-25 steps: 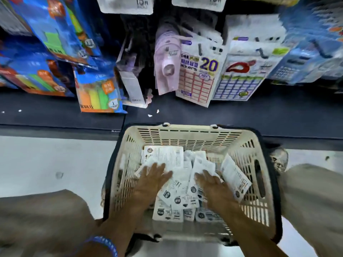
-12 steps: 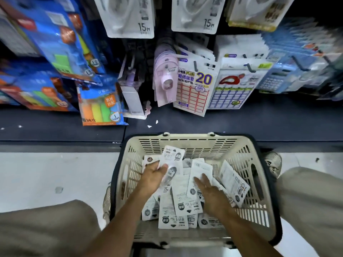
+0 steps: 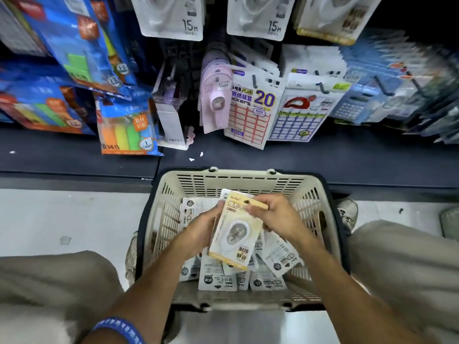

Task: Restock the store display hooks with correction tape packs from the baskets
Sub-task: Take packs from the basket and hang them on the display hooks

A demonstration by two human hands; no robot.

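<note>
Both hands are now lifting clear of the loose pile, where half a second ago they were still sorting flat among the white packs, and I am seeing a yellow-edged correction tape pack (image 3: 235, 238) coming up face-up between them. My left hand (image 3: 198, 234) is curling round the pack's left edge from underneath, with what looks like a second, white pack tucked behind it, though I cannot tell for sure how many it is carrying. My right hand (image 3: 278, 217) is pinching the pack's top corner between thumb and fingers. Everything is hovering over the middle of the cream basket (image 3: 248, 180), which is sitting on the floor against the dark shelf base (image 3: 323, 160), with the remaining packs (image 3: 275, 259) lying jumbled beneath. To do this step well, I am thinking the hang-hole end should be turning upward and the stack squaring up in the left hand while the right is freeing itself to guide. The matching 15m packs (image 3: 171, 16) are hanging at the upper row, so I am judging that the target hook is up there; its tip is not visible from here.
</note>
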